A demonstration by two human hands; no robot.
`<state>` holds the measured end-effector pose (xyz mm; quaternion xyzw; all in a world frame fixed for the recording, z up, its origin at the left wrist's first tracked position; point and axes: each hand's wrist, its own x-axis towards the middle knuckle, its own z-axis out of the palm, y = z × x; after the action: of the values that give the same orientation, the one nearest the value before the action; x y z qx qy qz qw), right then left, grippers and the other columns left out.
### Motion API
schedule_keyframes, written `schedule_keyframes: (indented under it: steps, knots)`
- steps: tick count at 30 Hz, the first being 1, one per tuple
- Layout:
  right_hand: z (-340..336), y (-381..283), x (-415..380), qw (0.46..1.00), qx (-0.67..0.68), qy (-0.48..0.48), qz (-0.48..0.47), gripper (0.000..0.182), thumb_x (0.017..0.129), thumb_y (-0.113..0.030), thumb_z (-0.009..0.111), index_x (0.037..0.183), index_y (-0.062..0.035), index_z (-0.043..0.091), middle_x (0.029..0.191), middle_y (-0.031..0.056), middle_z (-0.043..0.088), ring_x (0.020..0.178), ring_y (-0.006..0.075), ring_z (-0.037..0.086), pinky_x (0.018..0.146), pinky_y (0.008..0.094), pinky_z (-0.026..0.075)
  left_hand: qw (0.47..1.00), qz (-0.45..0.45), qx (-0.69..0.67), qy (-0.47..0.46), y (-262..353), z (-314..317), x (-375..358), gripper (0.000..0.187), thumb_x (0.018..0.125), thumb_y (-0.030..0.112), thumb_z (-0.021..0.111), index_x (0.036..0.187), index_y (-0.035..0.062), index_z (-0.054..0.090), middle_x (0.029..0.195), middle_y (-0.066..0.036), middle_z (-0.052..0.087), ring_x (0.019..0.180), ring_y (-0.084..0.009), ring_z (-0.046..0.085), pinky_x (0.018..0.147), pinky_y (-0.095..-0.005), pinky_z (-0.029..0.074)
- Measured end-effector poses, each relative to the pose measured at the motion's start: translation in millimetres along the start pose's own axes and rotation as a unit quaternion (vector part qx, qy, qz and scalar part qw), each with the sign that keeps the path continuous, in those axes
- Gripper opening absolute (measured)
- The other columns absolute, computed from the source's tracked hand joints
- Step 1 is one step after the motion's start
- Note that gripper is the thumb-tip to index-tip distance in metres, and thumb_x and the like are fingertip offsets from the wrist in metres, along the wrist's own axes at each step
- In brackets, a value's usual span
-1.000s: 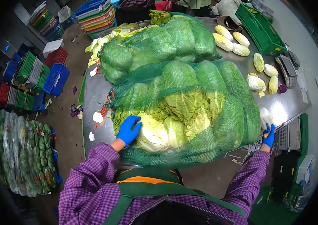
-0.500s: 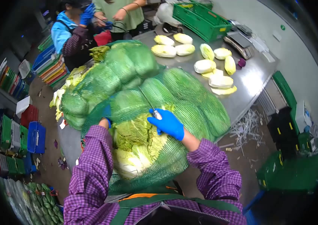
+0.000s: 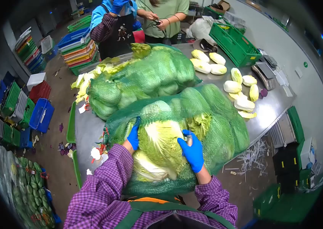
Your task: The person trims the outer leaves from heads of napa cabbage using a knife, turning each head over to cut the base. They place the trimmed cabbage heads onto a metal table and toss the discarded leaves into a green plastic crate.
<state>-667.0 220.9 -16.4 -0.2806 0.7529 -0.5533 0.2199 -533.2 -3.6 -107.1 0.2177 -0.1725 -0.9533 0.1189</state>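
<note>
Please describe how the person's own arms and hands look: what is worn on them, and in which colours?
Both hands, left hand and right hand, wear bright blue, smooth, close-fitting gloves. Both arms are covered to the wrist by long sleeves in a small purple and dark check pattern. No markings show on the gloves.

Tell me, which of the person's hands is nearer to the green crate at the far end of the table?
Right. The right hand rests on the right side of the cabbage in the mesh sack, on the green crate side. The left hand grips the cabbage's left side, farther away.

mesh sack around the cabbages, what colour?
Green: the mesh sack shows best in the head view, both gloved hands on a cabbage inside.
</note>
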Motion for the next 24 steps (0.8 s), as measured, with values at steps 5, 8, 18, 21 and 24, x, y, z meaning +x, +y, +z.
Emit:
schedule_keyframes:
  steps: [5, 8, 18, 21, 24]
  knots:
    - [34.7, -57.8, -44.1, 0.988, -0.084, -0.047, -0.124, 0.061, 0.077, -0.031, 0.075, 0.122, 0.0032, 0.053, 0.099, 0.0197, 0.067, 0.080, 0.0265, 0.068, 0.071, 0.0340, 0.052, 0.999, 0.004, -0.033, -0.018, 17.7, -8.5, -64.0, 0.065, 0.087, 0.056, 0.054, 0.131, 0.0077, 0.050, 0.128, -0.010, 0.056, 0.114, -0.0274, 0.055, 0.100, -0.0437, 0.041]
    - [64.8, -85.6, -89.8, 0.982, -0.069, -0.092, -0.147, 0.060, 0.075, -0.026, 0.077, 0.124, 0.0007, 0.053, 0.097, 0.0181, 0.067, 0.082, 0.0262, 0.068, 0.073, 0.0338, 0.052, 0.998, 0.053, -0.036, 0.019, 26.6, -30.6, -123.3, 0.066, 0.086, 0.053, 0.057, 0.134, 0.0081, 0.046, 0.130, -0.011, 0.055, 0.116, -0.0283, 0.054, 0.102, -0.0441, 0.039]
    - [224.9, -55.4, -180.9, 0.925, 0.199, -0.296, 0.130, 0.046, 0.086, -0.012, 0.065, 0.127, -0.0028, 0.046, 0.088, 0.0032, 0.062, 0.058, 0.0068, 0.053, 0.049, 0.0220, 0.043, 0.969, 0.046, 0.210, 0.123, 128.9, -85.9, -358.7, 0.072, 0.077, 0.024, 0.073, 0.137, 0.0042, 0.040, 0.130, -0.012, 0.053, 0.116, -0.0244, 0.053, 0.102, -0.0387, 0.040]
    - [259.1, -26.8, -205.6, 0.961, 0.070, -0.266, 0.042, 0.050, 0.085, -0.010, 0.062, 0.129, -0.0043, 0.039, 0.094, 0.0073, 0.061, 0.082, 0.0157, 0.058, 0.076, 0.0314, 0.048, 0.818, 0.075, 0.562, 0.091, 136.9, -104.4, -367.7, 0.092, 0.066, 0.022, 0.082, 0.142, 0.0054, 0.031, 0.132, -0.009, 0.048, 0.121, -0.0200, 0.046, 0.102, -0.0353, 0.038]
    - [275.5, -7.8, -224.5, 0.947, 0.151, -0.266, 0.095, 0.046, 0.089, -0.008, 0.056, 0.131, -0.0061, 0.039, 0.094, 0.0101, 0.061, 0.068, 0.0144, 0.056, 0.064, 0.0282, 0.048, 0.576, 0.071, 0.799, 0.157, 97.0, -133.6, -362.0, 0.107, 0.058, 0.052, 0.082, 0.141, 0.0048, 0.033, 0.132, -0.022, 0.046, 0.121, -0.0343, 0.047, 0.103, -0.0403, 0.037]
